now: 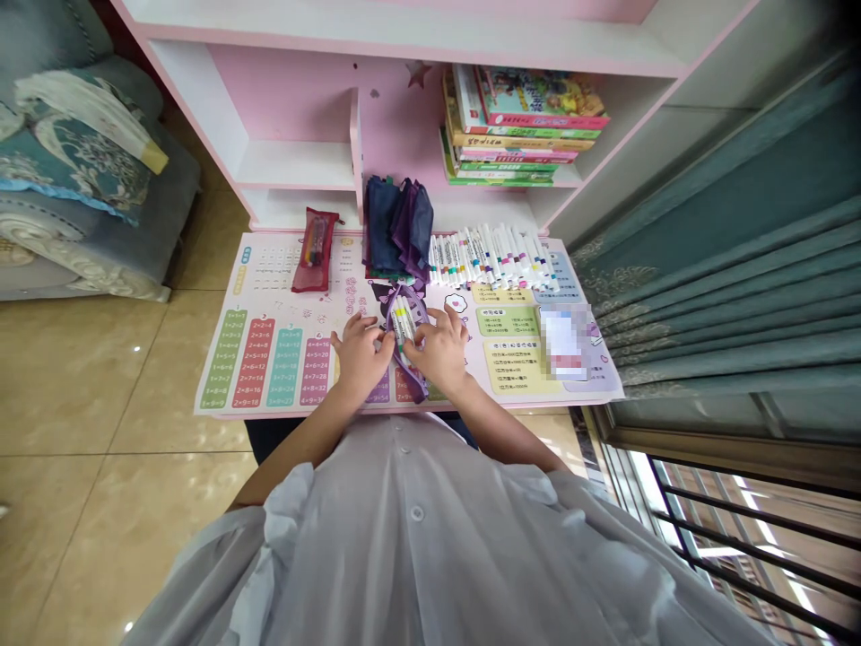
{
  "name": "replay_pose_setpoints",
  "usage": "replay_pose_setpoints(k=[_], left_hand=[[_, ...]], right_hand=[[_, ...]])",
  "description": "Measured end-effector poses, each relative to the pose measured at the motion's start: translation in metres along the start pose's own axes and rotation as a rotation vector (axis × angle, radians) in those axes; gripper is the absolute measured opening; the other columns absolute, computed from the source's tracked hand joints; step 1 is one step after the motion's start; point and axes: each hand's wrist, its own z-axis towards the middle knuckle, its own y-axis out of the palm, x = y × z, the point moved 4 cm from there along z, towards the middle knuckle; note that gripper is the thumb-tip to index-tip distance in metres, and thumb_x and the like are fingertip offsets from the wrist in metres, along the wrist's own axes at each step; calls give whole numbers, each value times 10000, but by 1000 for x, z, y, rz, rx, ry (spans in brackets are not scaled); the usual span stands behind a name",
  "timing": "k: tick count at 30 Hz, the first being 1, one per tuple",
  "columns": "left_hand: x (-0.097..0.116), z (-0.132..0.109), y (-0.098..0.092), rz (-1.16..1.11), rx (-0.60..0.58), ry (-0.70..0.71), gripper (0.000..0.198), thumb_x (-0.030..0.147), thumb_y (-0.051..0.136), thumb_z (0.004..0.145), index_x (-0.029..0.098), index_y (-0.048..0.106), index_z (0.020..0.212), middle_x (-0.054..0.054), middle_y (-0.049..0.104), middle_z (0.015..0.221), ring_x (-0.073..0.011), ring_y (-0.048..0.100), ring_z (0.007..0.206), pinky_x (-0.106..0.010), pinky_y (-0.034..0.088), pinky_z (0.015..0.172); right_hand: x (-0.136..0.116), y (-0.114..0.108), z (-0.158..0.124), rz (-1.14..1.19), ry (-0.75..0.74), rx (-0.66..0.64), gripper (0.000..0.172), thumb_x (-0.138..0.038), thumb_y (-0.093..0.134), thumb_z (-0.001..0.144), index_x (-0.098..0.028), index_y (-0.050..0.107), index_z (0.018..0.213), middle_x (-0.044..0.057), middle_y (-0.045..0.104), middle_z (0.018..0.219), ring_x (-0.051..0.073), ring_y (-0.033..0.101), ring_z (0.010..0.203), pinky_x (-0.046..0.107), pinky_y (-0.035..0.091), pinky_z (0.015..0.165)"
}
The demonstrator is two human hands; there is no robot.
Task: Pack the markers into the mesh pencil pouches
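Seen from above a child-style study desk, a person's left hand [360, 354] and right hand [440, 348] close from either side on a purple zip pouch [412, 309], fingers curled and gripping it at its open mouth. White-barrelled markers [402, 323] sit inside, partly hidden by the hands, and the pouch lies on a laminated times-table desk mat [269, 363] whose coloured columns read "1×1=1" and "2×9=18". Just above the hands, a long loose row of matching markers [491, 256] with coloured bands lies across the mat, beside a stack of soft navy and purple fabric pouches [394, 229]. A red mesh pencil case [314, 251] holding coloured pens lies further left. A blurred card [563, 341] covers part of the mat's right side, where the small print cannot be read. Colourful books [517, 126] are stacked on a pink-and-white shelf unit [296, 108]. Around the desk are a patterned sofa [81, 152], glossy beige floor tiles [87, 377], teal curtains [726, 251] and dark window bars [733, 529]. The person's white button-front shirt [417, 556] fills the foreground.
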Motion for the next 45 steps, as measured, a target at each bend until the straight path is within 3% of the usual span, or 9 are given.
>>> replay_pose_setpoints(k=[10,16,20,24,36,40,45], left_hand=[[0,1,1,-9,-14,-3,251,306,597,905,219,637,673,-58,687,1305,-305,453,1418,-704,206,1182],[0,1,1,-9,-33,-4,267,327,576,914,220,637,677,-56,678,1314,-310,443,1424,-715,181,1191],[-2,1,1,-10,-32,-6,256,329,573,915,228,648,692,-54,671,1328,-309,442,1425,-716,180,1194],[-4,1,1,-3,-30,-6,269,343,572,915,232,652,683,-54,667,1334,-318,436,1430,-704,195,1200],[-4,1,2,-13,-45,-9,269,343,565,921,226,639,690,-63,661,1342,-309,424,1438,-720,175,1197],[-4,0,1,-20,-47,-13,266,340,562,922,227,630,691,-58,662,1341,-304,418,1444,-729,171,1192],[-4,0,0,-12,-46,-15,275,344,561,919,227,635,682,-52,663,1340,-317,423,1438,-724,183,1191]], right_hand=[[7,-5,7,3,25,-30,83,-287,706,788,-207,715,771,143,616,1379,404,385,1435,637,398,1068],[52,-24,74,-83,72,218,145,-261,589,859,-201,721,862,133,594,1387,391,366,1436,659,365,1094],[89,-33,123,-247,233,209,221,-199,565,836,-171,718,994,153,518,1462,391,295,1469,640,312,1121],[107,-32,147,-339,297,126,288,-209,549,831,-136,693,1070,188,451,1497,397,225,1487,654,264,1125],[114,-20,171,-461,313,28,362,-208,474,875,-84,653,1165,246,410,1496,407,161,1498,684,211,1114],[112,-19,179,-512,319,6,335,-269,539,876,-98,667,1134,248,413,1498,417,130,1500,715,182,1108],[111,-16,184,-570,344,-47,419,-385,559,919,-86,668,1191,258,404,1501,437,113,1488,730,173,1105]])
